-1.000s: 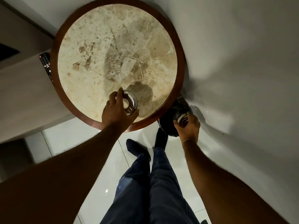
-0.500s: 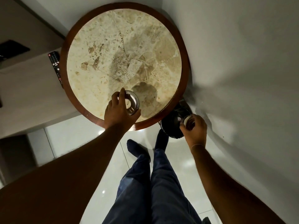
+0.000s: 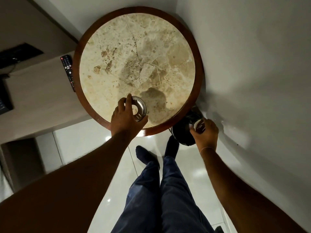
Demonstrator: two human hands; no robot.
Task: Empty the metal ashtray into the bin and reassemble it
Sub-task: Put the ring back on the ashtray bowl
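My left hand (image 3: 125,119) grips the shiny ring-shaped ashtray lid (image 3: 139,109), which rests on the near edge of the round marble table (image 3: 138,68). My right hand (image 3: 206,134) holds the metal ashtray cup (image 3: 198,126), tipped over the dark bin (image 3: 182,132) that stands on the floor under the table's right rim. The bin's inside is too dark to see into.
A black remote control (image 3: 68,71) lies on the beige surface left of the table. A white wall rises close on the right. My legs in blue trousers (image 3: 159,190) and dark socks stand on the glossy white floor tiles below the table.
The view has shifted, so the table sits further right in frame. My right hand turned the cup a little over the bin; my left hand stayed on the lid.
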